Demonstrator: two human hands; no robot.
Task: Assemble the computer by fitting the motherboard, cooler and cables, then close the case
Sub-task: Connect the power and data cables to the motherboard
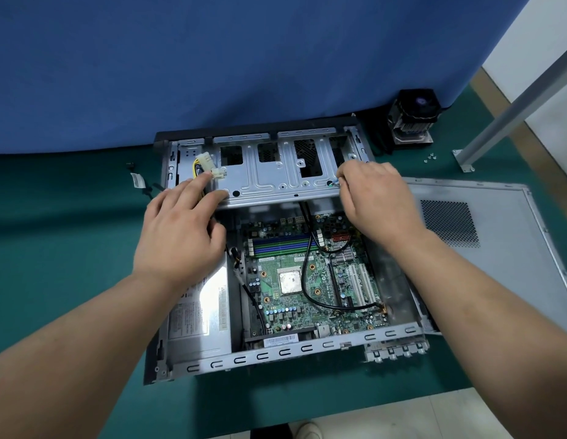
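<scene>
No legible text: print on the power supply label (198, 315), the barcode sticker (280, 340) at the motherboard (307, 280) edge, and the cable tag (137, 180) on the worktop (69, 248) is too small to read.

This looks like a repair or electronics workbench: a table covered in dark green matting (54, 248), backed by a blue fabric partition screen (212, 58), with a grey metal post (513, 109) bolted to its top. An opened grey steel desktop computer case (307, 346) lies there, its perforated side panel (485, 248) and a few loose small screws (430, 158) alongside.
</scene>
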